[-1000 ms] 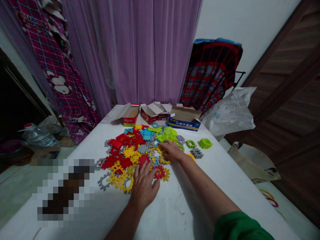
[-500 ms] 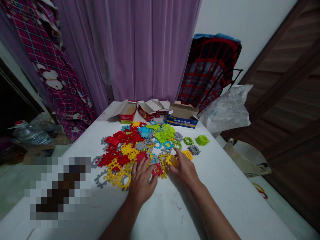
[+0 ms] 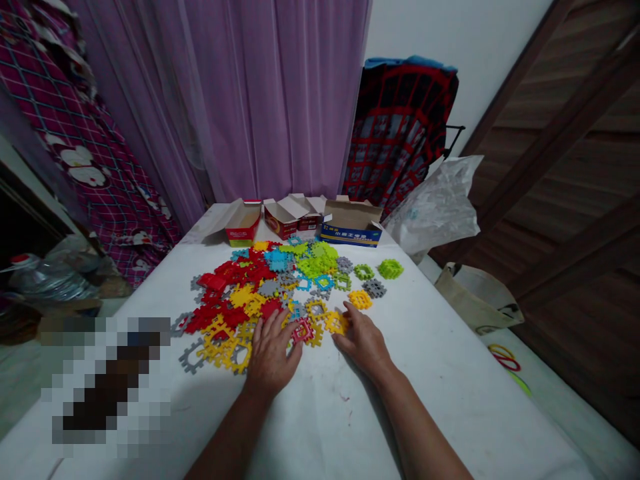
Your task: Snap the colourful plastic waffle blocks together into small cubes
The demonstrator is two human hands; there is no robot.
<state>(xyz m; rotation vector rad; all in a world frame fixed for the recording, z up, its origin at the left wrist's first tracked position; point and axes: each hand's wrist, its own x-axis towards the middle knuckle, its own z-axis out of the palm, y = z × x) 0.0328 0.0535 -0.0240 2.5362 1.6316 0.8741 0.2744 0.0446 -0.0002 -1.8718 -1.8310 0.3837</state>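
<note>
A pile of interlocking plastic building pieces with notched edges lies on the white-covered table (image 3: 440,373). My left hand (image 3: 273,357) rests at the pile's near edge, fingers spread and flat, beside a red square piece (image 3: 303,330) and yellow frame pieces (image 3: 219,333). To its right is my right hand (image 3: 367,340), thumb and index finger apart, by a yellow piece (image 3: 336,323); whether it touches that piece I cannot tell. Beyond its fingers sits a yellow block (image 3: 361,299), with a grey gear-edged piece (image 3: 375,288) and a green block (image 3: 391,269) farther out.
Along the table's far end stand open cardboard boxes: a red one (image 3: 243,230), dark red ones (image 3: 283,225) and a blue one (image 3: 351,233). A plastic bag (image 3: 435,207) hangs past the right edge, above a beige bag (image 3: 475,300). Purple curtains (image 3: 270,100) hang behind.
The view has turned slightly right, so everything sits farther left. My right hand has drawn back a little from the pile, uncovering more of the yellow block. My left hand stays nearly in place.
</note>
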